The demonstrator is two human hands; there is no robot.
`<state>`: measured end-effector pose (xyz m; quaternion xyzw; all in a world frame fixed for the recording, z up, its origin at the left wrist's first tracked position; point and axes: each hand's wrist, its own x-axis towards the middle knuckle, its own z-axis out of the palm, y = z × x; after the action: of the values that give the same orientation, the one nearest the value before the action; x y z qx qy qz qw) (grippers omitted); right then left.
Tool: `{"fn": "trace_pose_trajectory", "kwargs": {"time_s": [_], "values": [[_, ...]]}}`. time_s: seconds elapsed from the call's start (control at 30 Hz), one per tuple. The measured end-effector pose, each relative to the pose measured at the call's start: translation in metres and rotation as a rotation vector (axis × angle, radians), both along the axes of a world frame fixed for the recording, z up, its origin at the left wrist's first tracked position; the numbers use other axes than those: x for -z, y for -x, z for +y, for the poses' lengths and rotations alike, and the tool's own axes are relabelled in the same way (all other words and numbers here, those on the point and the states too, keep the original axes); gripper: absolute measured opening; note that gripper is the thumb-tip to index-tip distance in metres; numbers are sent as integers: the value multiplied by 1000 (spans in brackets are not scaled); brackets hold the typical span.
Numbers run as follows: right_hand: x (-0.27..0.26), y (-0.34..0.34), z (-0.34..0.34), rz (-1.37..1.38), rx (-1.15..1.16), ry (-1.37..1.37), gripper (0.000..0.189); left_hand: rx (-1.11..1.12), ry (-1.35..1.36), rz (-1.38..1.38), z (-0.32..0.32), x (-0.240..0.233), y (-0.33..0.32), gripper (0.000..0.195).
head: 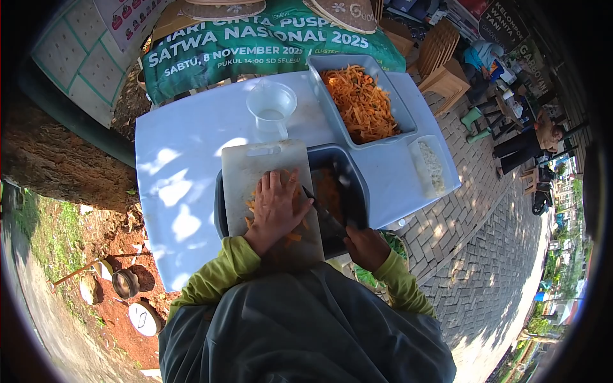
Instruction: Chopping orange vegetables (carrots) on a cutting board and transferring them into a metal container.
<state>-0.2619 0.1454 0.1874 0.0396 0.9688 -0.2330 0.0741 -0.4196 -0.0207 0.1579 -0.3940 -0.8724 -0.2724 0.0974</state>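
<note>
My left hand [277, 206] lies flat on a white plastic cutting board [239, 165], palm down, with the thumb spread toward the right. Orange vegetable pieces [293, 237] show around and under its fingers; what lies beneath the palm is hidden. A dark-bladed knife [329, 218] is in my right hand [366, 246], its tip pointing up and left beside the left thumb. The board rests across a dark rectangular basin [361, 184]. More orange pieces [328, 189] lie in shade inside that basin.
A grey tub [318, 86] of shredded orange vegetable [359, 103] stands at the back right of the covered table [191, 129]. Near it are a clear measuring jug [271, 103] and a container of white contents [431, 167]. Stacked chairs [438, 62] and people [531, 139] are farther right.
</note>
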Motion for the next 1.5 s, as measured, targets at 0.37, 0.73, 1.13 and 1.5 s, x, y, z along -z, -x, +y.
{"fn": "trace_pose_trajectory", "kwargs": {"time_s": [0.37, 0.73, 1.13, 1.5], "values": [[-9, 21, -10, 132, 85, -17, 12, -107, 11, -59, -10, 4, -12, 67], [12, 44, -41, 54, -18, -173, 13, 41, -171, -81, -21, 28, -13, 21], [34, 79, -60, 96, 40, -137, 8, 127, -66, -17, -24, 37, -10, 22], [5, 35, -43, 163, 58, -107, 16, 46, -165, -269, -23, 0, -21, 66]]}}
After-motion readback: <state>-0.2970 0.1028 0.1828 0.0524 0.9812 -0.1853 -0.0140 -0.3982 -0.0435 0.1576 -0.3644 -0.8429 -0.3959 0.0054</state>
